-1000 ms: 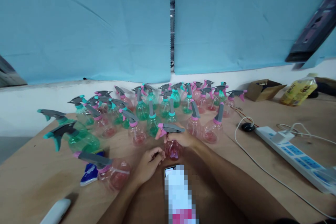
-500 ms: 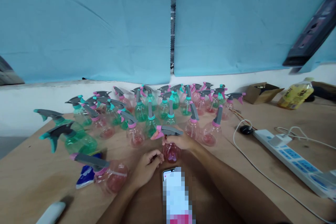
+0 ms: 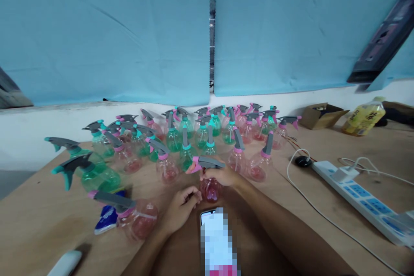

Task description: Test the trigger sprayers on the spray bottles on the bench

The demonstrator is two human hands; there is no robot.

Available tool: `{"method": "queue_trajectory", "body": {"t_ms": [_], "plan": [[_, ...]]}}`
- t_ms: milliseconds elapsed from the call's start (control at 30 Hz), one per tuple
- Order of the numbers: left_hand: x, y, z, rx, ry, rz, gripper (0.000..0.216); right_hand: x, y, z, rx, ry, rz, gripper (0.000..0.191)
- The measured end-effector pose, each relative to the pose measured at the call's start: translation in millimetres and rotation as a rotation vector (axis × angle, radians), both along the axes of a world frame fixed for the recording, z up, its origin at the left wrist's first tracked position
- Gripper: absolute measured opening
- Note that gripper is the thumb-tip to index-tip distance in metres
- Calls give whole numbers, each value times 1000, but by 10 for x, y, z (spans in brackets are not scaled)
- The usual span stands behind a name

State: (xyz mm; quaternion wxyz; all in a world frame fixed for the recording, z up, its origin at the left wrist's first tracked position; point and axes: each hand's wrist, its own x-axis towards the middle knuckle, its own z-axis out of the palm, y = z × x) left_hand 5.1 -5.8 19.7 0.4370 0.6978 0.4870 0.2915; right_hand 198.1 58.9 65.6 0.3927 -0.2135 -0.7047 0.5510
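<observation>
A pink spray bottle (image 3: 211,190) with a grey and pink trigger head stands upright on the table in front of me. My right hand (image 3: 221,175) is wrapped around its neck, just below the spray head, with a finger by the pink trigger. Loosely curled, my left hand (image 3: 185,205) rests on the table left of this bottle, its fingertips close to the bottle's side. No object shows in the left fingers. Between my forearms lies a phone (image 3: 216,241), its lit screen blurred out.
Several green and pink spray bottles (image 3: 166,168) crowd the table behind and to the left. A pink one (image 3: 139,220) lies tilted beside a blue packet (image 3: 110,217). At right are a power strip (image 3: 355,198), cables, an open cardboard box (image 3: 323,116) and a yellow-labelled bottle (image 3: 365,116).
The view has shifted very slightly. Both hands and the bottle stay in place.
</observation>
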Motion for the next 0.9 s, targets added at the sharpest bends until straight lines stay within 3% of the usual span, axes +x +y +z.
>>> {"method": "queue_trajectory", "body": {"t_ms": [500,733,900], "plan": [[-4,11,-18,-7,-6,-14,30,-34,-19,8,-33,1,-78,17],[3,9,-4,-4,0,-6,30,-51,-52,46,-22,42,-68,19],[-2,6,-20,-4,-11,-9,31,-58,-47,3,38,24,-115,31]]}}
